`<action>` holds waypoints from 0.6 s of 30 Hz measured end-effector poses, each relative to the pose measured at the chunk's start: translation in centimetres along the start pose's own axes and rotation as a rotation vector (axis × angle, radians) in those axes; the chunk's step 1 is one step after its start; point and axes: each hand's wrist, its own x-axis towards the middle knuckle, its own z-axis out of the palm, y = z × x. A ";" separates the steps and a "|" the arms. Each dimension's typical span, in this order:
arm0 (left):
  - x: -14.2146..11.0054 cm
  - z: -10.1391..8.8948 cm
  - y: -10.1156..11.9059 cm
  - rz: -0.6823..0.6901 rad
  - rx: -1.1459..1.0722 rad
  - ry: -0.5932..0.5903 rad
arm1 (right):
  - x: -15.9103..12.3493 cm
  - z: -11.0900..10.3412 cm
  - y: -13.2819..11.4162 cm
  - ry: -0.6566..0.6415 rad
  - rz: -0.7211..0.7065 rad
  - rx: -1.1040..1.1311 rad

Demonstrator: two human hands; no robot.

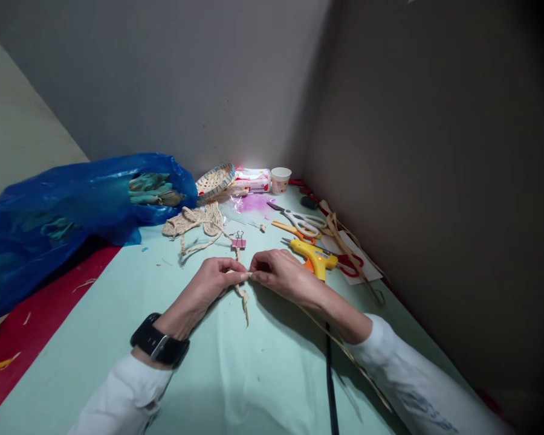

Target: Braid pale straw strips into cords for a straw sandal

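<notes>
My left hand [215, 279] and my right hand [278, 273] meet near the middle of the table, fingertips pinched together on a thin pale fibre strip. One braided cord [238, 255] runs down from a pink binder clip [239, 243] to my fingers, and its loose tail [245, 302] hangs out below my left hand. From under my right hand a long dry fibre strand [349, 356] trails toward the lower right. Behind the clip lies a bundle of finished braid [199, 222]. How the strands cross between the fingertips is hidden.
Right of my hands lie a yellow glue gun [315, 257], white-handled scissors [301, 220] and red-handled scissors [350, 266]. A blue plastic bag [77, 199] of husks fills the left. A woven basket [215, 181] and a paper cup [280, 180] stand by the wall.
</notes>
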 end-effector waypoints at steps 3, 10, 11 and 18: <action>-0.1 0.0 0.0 0.009 -0.006 -0.018 | 0.1 0.2 0.1 0.025 0.027 0.031; -0.1 0.0 0.1 0.024 -0.013 -0.016 | 0.1 0.8 0.1 0.016 0.041 0.083; -0.1 0.0 0.1 0.023 -0.012 -0.015 | 0.1 0.8 0.0 0.015 0.045 0.086; -0.2 0.1 0.3 0.026 -0.009 -0.002 | 0.2 0.0 0.0 -0.039 0.011 0.108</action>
